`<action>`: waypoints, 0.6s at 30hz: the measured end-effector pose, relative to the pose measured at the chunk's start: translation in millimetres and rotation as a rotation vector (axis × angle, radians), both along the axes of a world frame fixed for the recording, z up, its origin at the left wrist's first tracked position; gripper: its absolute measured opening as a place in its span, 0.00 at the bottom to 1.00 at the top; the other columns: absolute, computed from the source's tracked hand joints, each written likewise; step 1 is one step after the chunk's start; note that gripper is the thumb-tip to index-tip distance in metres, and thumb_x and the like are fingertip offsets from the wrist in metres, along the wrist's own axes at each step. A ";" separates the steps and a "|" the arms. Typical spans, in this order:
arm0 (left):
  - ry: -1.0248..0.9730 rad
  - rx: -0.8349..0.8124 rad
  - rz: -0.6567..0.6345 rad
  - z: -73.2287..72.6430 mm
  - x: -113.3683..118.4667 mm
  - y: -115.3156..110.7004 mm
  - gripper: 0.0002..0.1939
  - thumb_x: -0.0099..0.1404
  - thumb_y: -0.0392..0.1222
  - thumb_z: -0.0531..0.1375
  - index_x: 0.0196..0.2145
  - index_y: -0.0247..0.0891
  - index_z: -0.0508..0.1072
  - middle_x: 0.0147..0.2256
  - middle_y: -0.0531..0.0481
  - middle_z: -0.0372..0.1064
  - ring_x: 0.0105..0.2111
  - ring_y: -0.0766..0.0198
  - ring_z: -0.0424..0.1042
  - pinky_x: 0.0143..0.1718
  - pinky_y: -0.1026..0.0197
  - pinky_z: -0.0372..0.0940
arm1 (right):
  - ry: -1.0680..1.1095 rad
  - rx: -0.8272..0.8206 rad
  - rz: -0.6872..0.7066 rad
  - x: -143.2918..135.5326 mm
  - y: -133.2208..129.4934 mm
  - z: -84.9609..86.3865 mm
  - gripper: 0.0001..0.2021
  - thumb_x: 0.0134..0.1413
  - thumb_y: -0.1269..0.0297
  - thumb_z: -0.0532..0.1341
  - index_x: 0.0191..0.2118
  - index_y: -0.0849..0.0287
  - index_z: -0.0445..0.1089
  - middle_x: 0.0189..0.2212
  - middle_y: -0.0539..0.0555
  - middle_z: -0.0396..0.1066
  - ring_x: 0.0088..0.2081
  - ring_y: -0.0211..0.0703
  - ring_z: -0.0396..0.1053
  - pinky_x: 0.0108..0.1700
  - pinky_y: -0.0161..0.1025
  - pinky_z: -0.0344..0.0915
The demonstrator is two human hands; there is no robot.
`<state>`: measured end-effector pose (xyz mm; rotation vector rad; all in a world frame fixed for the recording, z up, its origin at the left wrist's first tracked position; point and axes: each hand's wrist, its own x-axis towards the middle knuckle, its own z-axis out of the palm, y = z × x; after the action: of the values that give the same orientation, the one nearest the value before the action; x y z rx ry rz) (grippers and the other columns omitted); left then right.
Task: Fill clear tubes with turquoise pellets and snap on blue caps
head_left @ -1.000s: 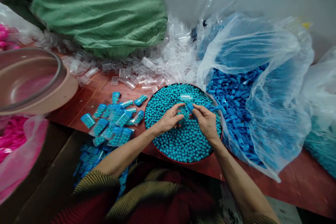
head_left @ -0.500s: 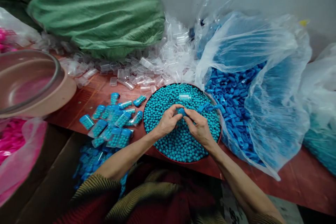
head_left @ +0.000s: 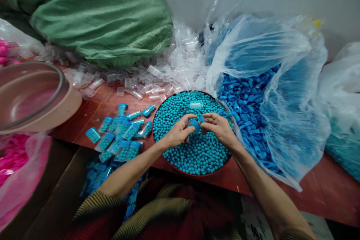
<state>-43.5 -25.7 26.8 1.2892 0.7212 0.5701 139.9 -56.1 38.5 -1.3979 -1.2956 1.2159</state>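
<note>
Over a round red tub (head_left: 194, 174) full of small teal balls (head_left: 194, 157), both my hands meet near the middle. Between thumb and fingers, my left hand (head_left: 180, 132) pinches a small blue-capped container (head_left: 195, 124), its body mostly hidden by the fingers. My right hand (head_left: 218, 128) has its thumb and fingertips closed at the blue cap (head_left: 201, 119), on the container's right side. A clear empty container (head_left: 196, 105) lies on the balls just beyond my fingers. Loose blue caps (head_left: 229, 114) rest at the tub's right rim.
Filled blue-capped containers (head_left: 123, 135) lie in a pile on the red table (head_left: 92, 114) to the left. Clear containers (head_left: 157, 77) are heaped behind, beside a green sack (head_left: 104, 18). A plastic bag (head_left: 295, 120) of blue caps stands right. Basins (head_left: 70, 108) sit far left.
My right hand has shifted slightly right, and its fingers have moved from on top of the blue cap to its side. The left hand still holds the container.
</note>
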 end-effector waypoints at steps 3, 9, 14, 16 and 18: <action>-0.022 0.025 0.087 2.3 4.5 -4.2 0.28 0.62 0.41 0.57 0.59 0.43 0.57 0.25 0.57 0.61 0.16 0.75 0.58 0.17 0.69 0.54 | -0.301 0.200 -0.042 -13.3 -10.1 -3.2 0.15 0.55 0.57 0.57 0.45 0.58 0.70 0.38 0.58 0.75 0.39 0.49 0.73 0.43 0.48 0.70; -0.035 0.059 0.159 10.2 7.3 -5.9 0.27 0.59 0.38 0.58 0.57 0.38 0.63 0.24 0.56 0.61 0.21 0.72 0.58 0.25 0.67 0.56 | -0.746 0.327 0.073 -30.9 -25.4 -6.9 0.47 0.45 0.44 0.63 0.64 0.67 0.47 0.53 0.72 0.63 0.49 0.63 0.68 0.41 0.52 0.70; -0.052 0.035 0.180 12.9 5.6 -7.6 0.28 0.59 0.39 0.59 0.57 0.37 0.62 0.25 0.56 0.63 0.22 0.72 0.59 0.26 0.67 0.58 | -0.732 0.321 0.044 -35.3 -24.7 -5.1 0.41 0.52 0.46 0.58 0.64 0.66 0.48 0.50 0.70 0.66 0.44 0.59 0.71 0.39 0.51 0.70; -0.064 -0.024 0.120 12.3 4.7 -8.2 0.30 0.61 0.42 0.58 0.60 0.40 0.57 0.25 0.57 0.62 0.18 0.73 0.59 0.21 0.68 0.56 | -0.587 0.342 -0.008 -34.5 -24.7 -3.1 0.30 0.58 0.51 0.54 0.62 0.62 0.55 0.49 0.65 0.69 0.46 0.54 0.71 0.44 0.49 0.69; -0.064 -0.055 0.062 11.1 4.0 -8.6 0.32 0.62 0.45 0.56 0.62 0.41 0.52 0.24 0.56 0.61 0.17 0.71 0.62 0.18 0.68 0.56 | -0.448 0.331 -0.104 -33.3 -23.9 -1.3 0.22 0.61 0.55 0.51 0.56 0.58 0.64 0.45 0.60 0.72 0.45 0.49 0.71 0.45 0.46 0.69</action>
<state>-39.6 -34.3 37.9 1.1962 0.7213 0.6347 106.6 -80.0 37.1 -1.5134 -1.6173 0.5963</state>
